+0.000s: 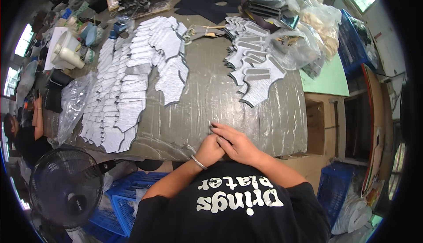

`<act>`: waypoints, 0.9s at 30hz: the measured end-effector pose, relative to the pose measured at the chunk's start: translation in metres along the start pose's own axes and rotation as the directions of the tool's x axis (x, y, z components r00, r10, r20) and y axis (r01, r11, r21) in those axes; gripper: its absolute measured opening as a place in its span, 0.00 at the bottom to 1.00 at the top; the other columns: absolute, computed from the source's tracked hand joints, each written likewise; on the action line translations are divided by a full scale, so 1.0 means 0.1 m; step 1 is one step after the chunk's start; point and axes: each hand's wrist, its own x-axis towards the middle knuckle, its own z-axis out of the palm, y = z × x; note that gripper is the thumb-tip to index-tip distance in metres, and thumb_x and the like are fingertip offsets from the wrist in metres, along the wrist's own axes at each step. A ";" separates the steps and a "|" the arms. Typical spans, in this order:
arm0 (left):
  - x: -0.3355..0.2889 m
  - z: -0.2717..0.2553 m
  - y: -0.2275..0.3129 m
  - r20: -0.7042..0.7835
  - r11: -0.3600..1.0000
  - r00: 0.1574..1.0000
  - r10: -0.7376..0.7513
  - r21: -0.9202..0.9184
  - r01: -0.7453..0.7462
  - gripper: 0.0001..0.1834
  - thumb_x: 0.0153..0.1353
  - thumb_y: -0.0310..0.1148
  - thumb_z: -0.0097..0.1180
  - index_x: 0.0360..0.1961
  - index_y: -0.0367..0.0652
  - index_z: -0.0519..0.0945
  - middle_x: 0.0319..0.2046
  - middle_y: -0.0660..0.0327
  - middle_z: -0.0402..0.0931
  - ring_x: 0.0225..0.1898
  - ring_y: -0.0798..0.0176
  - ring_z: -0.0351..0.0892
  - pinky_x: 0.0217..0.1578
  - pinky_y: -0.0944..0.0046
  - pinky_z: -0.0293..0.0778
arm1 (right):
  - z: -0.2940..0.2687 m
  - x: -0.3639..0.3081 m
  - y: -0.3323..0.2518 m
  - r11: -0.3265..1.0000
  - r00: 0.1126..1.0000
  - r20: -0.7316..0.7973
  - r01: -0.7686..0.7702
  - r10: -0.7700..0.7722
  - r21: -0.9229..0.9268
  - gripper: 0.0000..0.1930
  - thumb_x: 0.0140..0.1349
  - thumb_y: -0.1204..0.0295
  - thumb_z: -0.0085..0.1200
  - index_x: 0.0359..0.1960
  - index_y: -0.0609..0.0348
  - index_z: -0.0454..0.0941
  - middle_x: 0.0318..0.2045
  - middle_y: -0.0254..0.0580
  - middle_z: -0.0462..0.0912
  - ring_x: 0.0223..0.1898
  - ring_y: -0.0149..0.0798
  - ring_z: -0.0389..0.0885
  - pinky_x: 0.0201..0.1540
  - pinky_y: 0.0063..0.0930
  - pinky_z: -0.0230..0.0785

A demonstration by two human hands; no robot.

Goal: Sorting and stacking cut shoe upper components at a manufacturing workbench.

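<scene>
My left hand [210,151], with a bangle [199,162] at its wrist, rests by the front edge of the work table [207,111]. Over it lies my right hand [238,144], its fingers stretched out toward the left and touching the left hand. The left fingers are mostly hidden underneath. No item shows in either hand. Beyond them, rows of overlapping light grey cut pieces [133,84] with dark edges cover the left of the table. A smaller overlapping row of similar grey pieces [263,82], some bearing darker strips, lies to the right.
Scissors [205,32] lie between the rows, near black sheet pieces [209,5]. Clear plastic bags [293,49] crowd the back right. A black fan [66,185] stands at the lower left beside blue crates [121,203]. Another person [31,135] sits at the far left.
</scene>
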 end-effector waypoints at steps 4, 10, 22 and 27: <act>-0.05 -0.01 -0.02 -0.007 0.989 0.999 0.048 -0.143 -0.049 0.12 0.65 0.27 0.50 0.45 0.31 0.77 0.42 0.55 0.81 0.46 0.65 0.78 0.47 0.64 0.74 | 0.08 -0.01 0.04 0.994 0.996 -0.027 0.082 -0.084 -0.074 0.19 0.67 0.77 0.47 0.59 0.67 0.71 0.63 0.57 0.69 0.66 0.55 0.65 0.67 0.40 0.58; -0.16 -0.15 -0.04 0.062 0.952 0.994 -0.087 -0.288 0.102 0.11 0.66 0.32 0.51 0.39 0.35 0.79 0.23 0.61 0.78 0.25 0.68 0.80 0.25 0.70 0.73 | -0.03 0.25 -0.03 0.986 0.964 0.232 0.099 -0.127 0.131 0.25 0.71 0.68 0.41 0.67 0.64 0.60 0.69 0.59 0.58 0.69 0.56 0.58 0.69 0.40 0.52; -0.55 -0.63 0.20 -0.261 0.870 0.922 -0.287 -0.474 0.137 0.09 0.67 0.32 0.56 0.43 0.39 0.77 0.24 0.68 0.70 0.21 0.73 0.69 0.27 0.71 0.72 | -0.04 1.76 0.31 0.938 0.983 0.034 0.182 -0.181 -0.295 0.31 0.68 0.63 0.48 0.68 0.68 0.57 0.70 0.66 0.52 0.70 0.60 0.54 0.70 0.40 0.49; -0.12 -1.38 0.09 -0.636 0.960 0.748 0.186 0.281 0.000 0.17 0.58 0.30 0.63 0.48 0.38 0.79 0.40 0.51 0.82 0.40 0.55 0.82 0.41 0.61 0.75 | -0.41 3.02 0.75 0.830 0.957 -0.147 0.135 -0.251 -0.542 0.28 0.62 0.67 0.50 0.61 0.72 0.65 0.64 0.67 0.63 0.66 0.62 0.61 0.67 0.46 0.56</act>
